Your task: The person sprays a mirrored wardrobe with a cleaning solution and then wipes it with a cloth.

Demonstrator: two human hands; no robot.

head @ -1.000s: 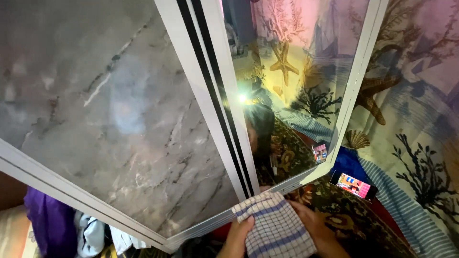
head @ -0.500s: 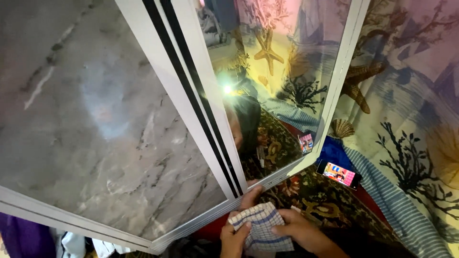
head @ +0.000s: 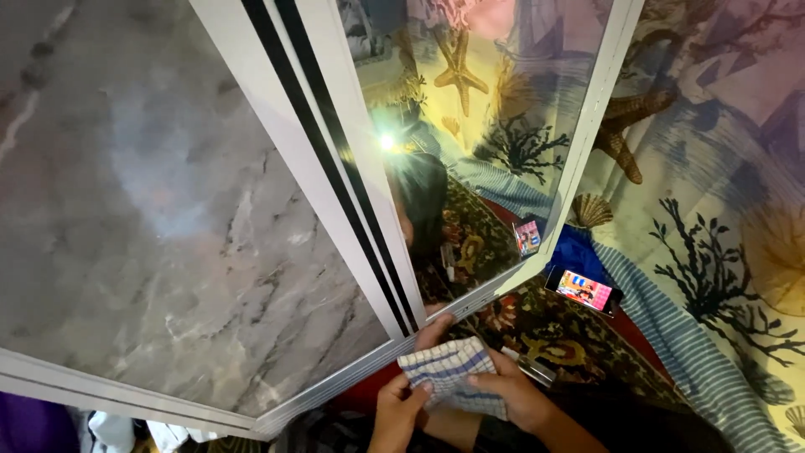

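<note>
You hold a soft woven checked cloth, white with blue lines, bunched between both hands at the bottom of the view. Your left hand pinches its lower left edge, fingers curled onto the fabric. Your right hand clasps its right side, thumb on top. The cloth sits just below the white frame of a glossy mirror panel, beside a marbled grey panel. A phone with a lit screen lies well apart on the patterned rug.

A bed under a sea-life patterned sheet carries a lit phone.
</note>
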